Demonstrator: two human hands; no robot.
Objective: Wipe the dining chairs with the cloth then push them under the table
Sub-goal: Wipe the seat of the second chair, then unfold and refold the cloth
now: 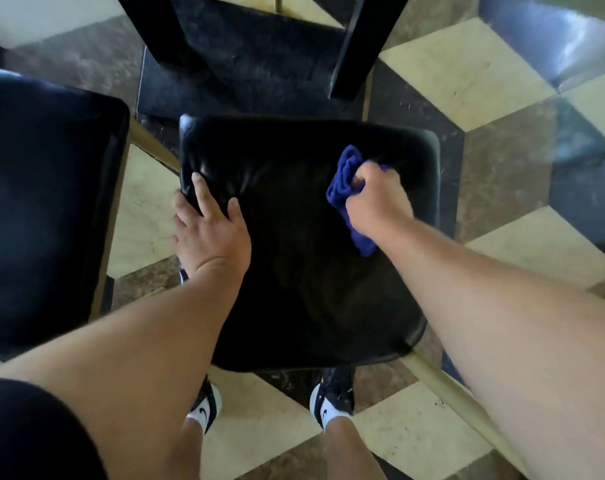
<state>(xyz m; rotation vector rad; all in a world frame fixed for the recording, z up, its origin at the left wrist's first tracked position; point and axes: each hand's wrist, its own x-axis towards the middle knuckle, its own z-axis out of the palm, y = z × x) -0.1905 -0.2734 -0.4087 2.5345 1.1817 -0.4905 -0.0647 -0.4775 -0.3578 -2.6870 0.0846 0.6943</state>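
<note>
My right grip (374, 199) clenches the bunched blue cloth (346, 181) at the black padded seat's (294, 271) right edge, unwiped leather stretching leftward toward my flat, open left hand (211, 233).

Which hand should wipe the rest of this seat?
Right. The right hand already grips the blue cloth on the black seat, near its right side. The left hand lies flat at the seat's left edge, likely steadying it.

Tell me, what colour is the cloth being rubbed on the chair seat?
Blue: the cloth, bunched in the right hand, shows clearly in the head view.
</note>
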